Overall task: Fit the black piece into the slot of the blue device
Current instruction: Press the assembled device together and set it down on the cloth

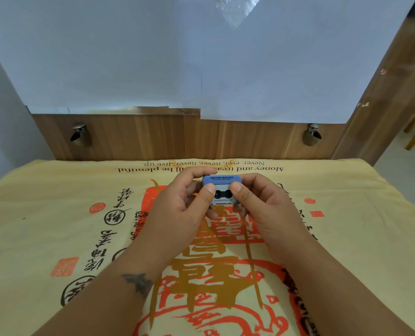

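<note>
A small blue device (222,181), shaped like a cassette player with "RETRO SOUND" printed on top, is held above the cloth between both hands. In its front sits a black piece (222,194) with two round reels and a white label. My left hand (184,207) grips the device's left side, thumb pressed on the black piece. My right hand (262,204) grips the right side, thumb on the piece's upper right corner. Fingers hide the device's underside and sides.
A yellow cloth (56,214) with red and black printed characters covers the table. A wooden back panel (177,137) with two metal fittings (80,135) (312,135) rises behind it. White paper (153,57) hangs above the panel.
</note>
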A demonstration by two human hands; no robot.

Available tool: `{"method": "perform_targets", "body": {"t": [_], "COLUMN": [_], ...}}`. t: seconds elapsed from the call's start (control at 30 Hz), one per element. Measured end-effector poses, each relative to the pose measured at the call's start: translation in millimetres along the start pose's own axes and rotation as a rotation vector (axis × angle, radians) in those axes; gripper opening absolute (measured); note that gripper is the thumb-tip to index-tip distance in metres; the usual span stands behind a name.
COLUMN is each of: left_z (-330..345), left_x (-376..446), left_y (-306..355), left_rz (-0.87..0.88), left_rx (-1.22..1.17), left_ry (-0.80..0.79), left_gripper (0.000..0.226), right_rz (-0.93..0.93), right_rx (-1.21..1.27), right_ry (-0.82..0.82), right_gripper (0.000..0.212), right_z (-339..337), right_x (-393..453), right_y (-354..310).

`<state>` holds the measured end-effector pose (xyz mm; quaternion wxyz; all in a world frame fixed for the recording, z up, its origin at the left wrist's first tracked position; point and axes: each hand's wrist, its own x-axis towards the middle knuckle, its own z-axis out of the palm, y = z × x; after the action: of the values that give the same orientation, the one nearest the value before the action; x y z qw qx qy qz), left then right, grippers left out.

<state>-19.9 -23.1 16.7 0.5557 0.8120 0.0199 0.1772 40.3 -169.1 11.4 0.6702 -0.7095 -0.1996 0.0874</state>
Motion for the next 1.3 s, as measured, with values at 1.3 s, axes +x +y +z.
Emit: {"method": "perform_targets", "body": {"t": [1.3], "left_z": [-1.4], "left_x": [12.8], "left_y": [-22.6], "left_rz": [-0.025], "left_rx": [0.357], "left_ry": [0.157], "left_gripper": [0.035], "right_rz": [-0.101], "right_rx": [-0.495], "right_ry": [0.167], "right_gripper": [0.034], "right_z": [2.4], "right_x": [9.4], "right_y": [10.9]}}
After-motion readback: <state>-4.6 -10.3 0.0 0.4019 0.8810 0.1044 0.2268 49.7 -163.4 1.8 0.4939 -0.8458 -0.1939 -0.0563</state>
